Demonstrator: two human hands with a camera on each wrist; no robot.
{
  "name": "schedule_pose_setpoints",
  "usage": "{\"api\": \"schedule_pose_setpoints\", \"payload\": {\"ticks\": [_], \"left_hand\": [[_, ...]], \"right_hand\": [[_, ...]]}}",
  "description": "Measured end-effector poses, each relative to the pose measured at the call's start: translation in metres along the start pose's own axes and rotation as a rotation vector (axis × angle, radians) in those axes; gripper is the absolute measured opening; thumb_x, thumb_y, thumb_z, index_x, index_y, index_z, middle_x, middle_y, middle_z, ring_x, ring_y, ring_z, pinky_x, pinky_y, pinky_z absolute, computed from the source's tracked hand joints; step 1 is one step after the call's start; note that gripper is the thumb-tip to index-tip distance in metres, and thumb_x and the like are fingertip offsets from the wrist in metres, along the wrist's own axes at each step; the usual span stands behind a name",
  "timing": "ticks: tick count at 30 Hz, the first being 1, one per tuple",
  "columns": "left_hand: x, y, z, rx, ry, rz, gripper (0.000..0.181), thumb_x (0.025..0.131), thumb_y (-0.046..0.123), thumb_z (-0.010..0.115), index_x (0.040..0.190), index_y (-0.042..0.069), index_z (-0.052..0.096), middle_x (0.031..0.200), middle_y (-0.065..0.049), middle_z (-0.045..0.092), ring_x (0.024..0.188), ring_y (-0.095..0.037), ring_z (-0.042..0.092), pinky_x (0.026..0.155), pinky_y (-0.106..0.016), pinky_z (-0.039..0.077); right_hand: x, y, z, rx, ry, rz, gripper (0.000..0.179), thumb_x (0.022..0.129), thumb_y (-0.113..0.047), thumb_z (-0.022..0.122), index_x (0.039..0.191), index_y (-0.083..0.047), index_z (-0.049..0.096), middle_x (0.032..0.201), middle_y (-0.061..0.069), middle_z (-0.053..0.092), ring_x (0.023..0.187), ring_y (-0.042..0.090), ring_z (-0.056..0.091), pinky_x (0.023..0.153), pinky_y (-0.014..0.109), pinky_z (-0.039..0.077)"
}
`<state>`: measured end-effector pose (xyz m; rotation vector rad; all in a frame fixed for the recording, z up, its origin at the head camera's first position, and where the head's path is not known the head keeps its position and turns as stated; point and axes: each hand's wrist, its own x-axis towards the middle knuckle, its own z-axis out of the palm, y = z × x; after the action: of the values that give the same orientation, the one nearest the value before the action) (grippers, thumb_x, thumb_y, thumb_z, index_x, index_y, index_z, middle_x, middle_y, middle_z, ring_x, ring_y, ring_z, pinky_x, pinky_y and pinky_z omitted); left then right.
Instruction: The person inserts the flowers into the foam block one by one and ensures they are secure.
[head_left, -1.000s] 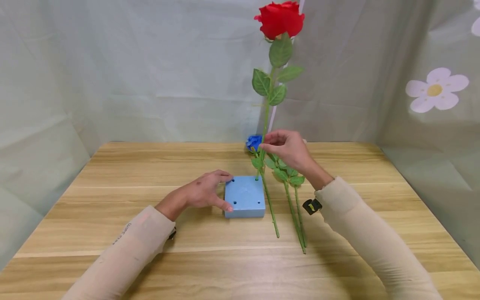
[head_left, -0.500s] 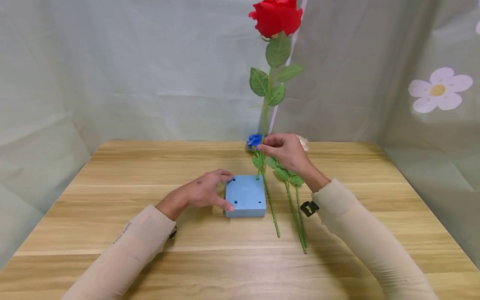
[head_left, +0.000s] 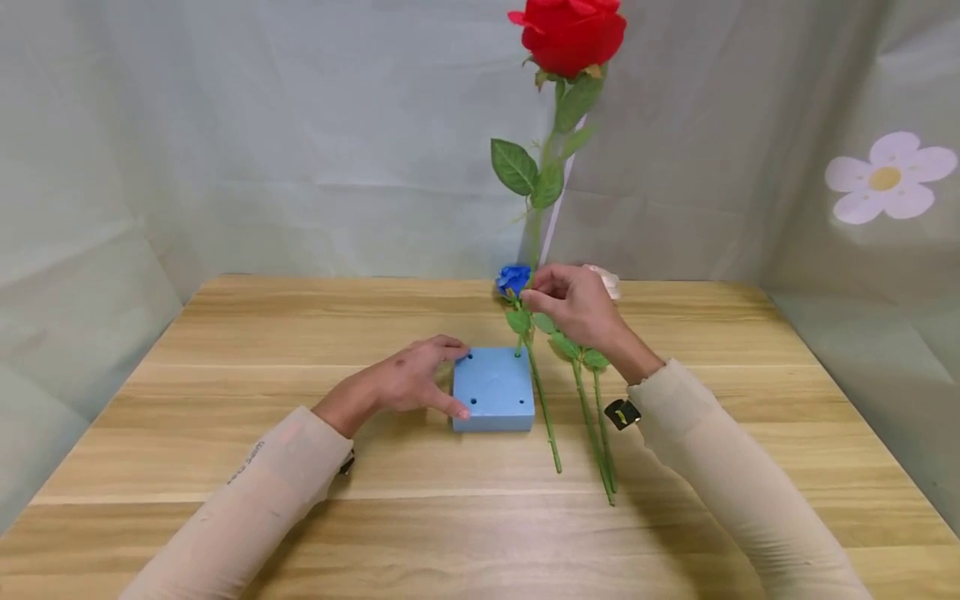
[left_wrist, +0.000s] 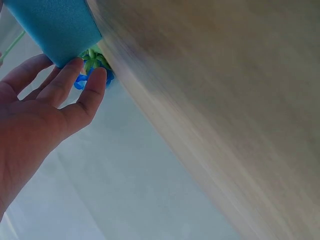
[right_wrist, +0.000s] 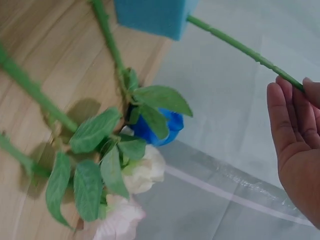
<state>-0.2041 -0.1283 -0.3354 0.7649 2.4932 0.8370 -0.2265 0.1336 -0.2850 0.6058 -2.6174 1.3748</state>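
A tall red rose point(head_left: 572, 37) stands with its stem end in the back right hole of a light blue block point(head_left: 493, 383). My right hand point(head_left: 581, 310) pinches the green stem between thumb and fingers, above the block. In the right wrist view the stem point(right_wrist: 235, 44) runs from the block to these fingertips. My left hand point(head_left: 416, 379) holds the block's left side, thumb at the front corner and a fingertip at the back corner. The left wrist view shows those fingers point(left_wrist: 62, 85) against the block's edge; the thumb is hidden there.
A blue rose point(head_left: 512, 282) lies behind the block, its stem passing along the right side. Pale roses point(right_wrist: 146, 169) lie to the right on the wooden table point(head_left: 375, 533), partly hidden by the right hand. Grey cloth walls point(head_left: 360, 150) enclose the back and sides.
The red rose's bloom has shifted a little right and turned, its leaves now facing another way. The stem stays in the back right hole. Both hands stay nearly in place.
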Motion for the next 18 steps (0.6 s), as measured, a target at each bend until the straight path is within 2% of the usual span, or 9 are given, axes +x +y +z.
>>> {"api": "schedule_pose_setpoints", "payload": {"ticks": [8, 13, 18], "left_hand": [[-0.0028, 0.0007, -0.0035, 0.005, 0.0, 0.0, 0.103, 0.074, 0.046, 0.087, 0.151, -0.001, 0.038, 0.157, -0.016, 0.033, 0.144, -0.035, 0.032, 0.114, -0.051, 0.032], [-0.0042, 0.0002, -0.0034, 0.007, -0.004, -0.004, 0.103, 0.074, 0.047, 0.087, 0.151, -0.001, 0.038, 0.157, -0.017, 0.033, 0.143, -0.036, 0.032, 0.114, -0.051, 0.032], [-0.0043, 0.0009, -0.003, 0.017, -0.006, -0.006, 0.104, 0.074, 0.047, 0.086, 0.152, -0.002, 0.037, 0.157, -0.018, 0.033, 0.143, -0.037, 0.032, 0.113, -0.051, 0.032]], "right_hand": [[-0.0001, 0.0013, -0.0009, 0.065, -0.027, -0.008, 0.01, 0.094, -0.006, 0.069, 0.09, -0.001, 0.062, 0.077, 0.007, 0.063, 0.062, 0.015, 0.05, 0.051, 0.023, 0.038], [0.0003, -0.0008, 0.0027, 0.084, -0.047, 0.005, 0.009, 0.094, -0.004, 0.068, 0.09, -0.001, 0.061, 0.08, 0.009, 0.065, 0.064, 0.016, 0.055, 0.054, 0.023, 0.043], [-0.001, -0.0026, 0.0049, 0.076, -0.047, -0.02, 0.01, 0.094, -0.002, 0.068, 0.088, -0.001, 0.059, 0.077, 0.009, 0.064, 0.062, 0.014, 0.053, 0.054, 0.023, 0.043]]}}
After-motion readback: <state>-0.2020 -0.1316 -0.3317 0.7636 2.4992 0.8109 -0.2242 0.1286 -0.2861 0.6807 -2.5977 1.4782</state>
